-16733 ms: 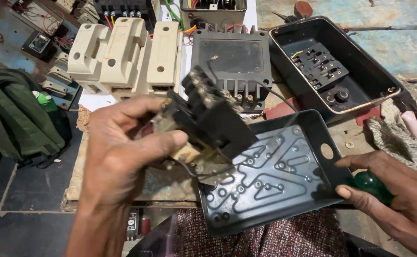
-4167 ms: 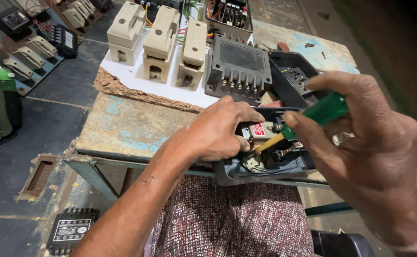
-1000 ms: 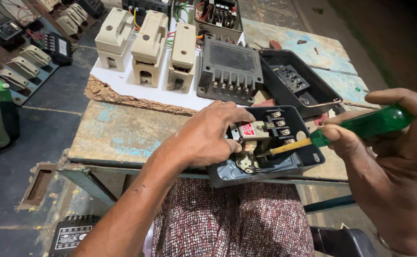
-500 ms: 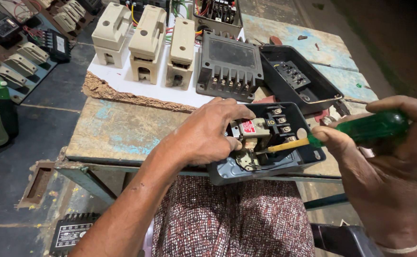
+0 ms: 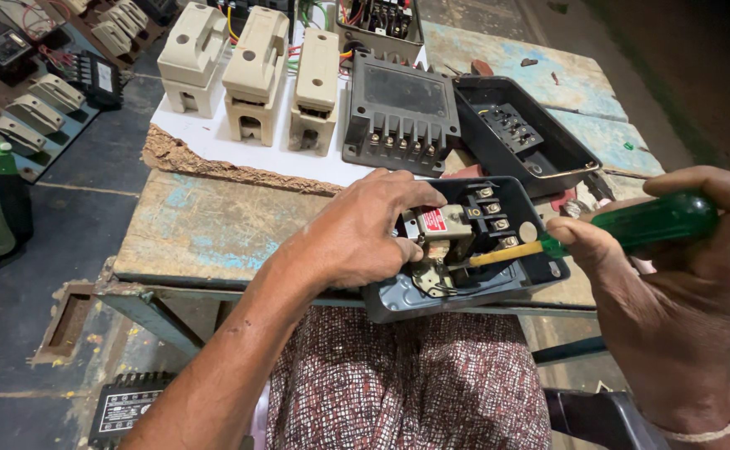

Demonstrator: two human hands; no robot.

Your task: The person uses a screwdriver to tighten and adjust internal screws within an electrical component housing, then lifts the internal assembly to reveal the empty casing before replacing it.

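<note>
A black metal starter box (image 5: 498,287) rests on my lap against the front edge of a worn wooden table (image 5: 206,229). Inside it sits a contactor block (image 5: 465,229) with screw terminals and a red label. My left hand (image 5: 365,233) presses down on this block and holds it in the box. My right hand (image 5: 682,258) grips a green-handled screwdriver (image 5: 632,227). Its yellow shaft points left, and the tip reaches the block's lower side among thin wires.
Three cream switch units (image 5: 252,71) and a dark grey switch housing (image 5: 398,108) stand on a white board at the back. A second open black box (image 5: 527,137) lies to the right of them. More electrical parts (image 5: 56,87) lie on the floor at left.
The screwdriver has shifted slightly and its tip stays at the block. My left hand keeps its hold on the block. The view has drifted a little.
</note>
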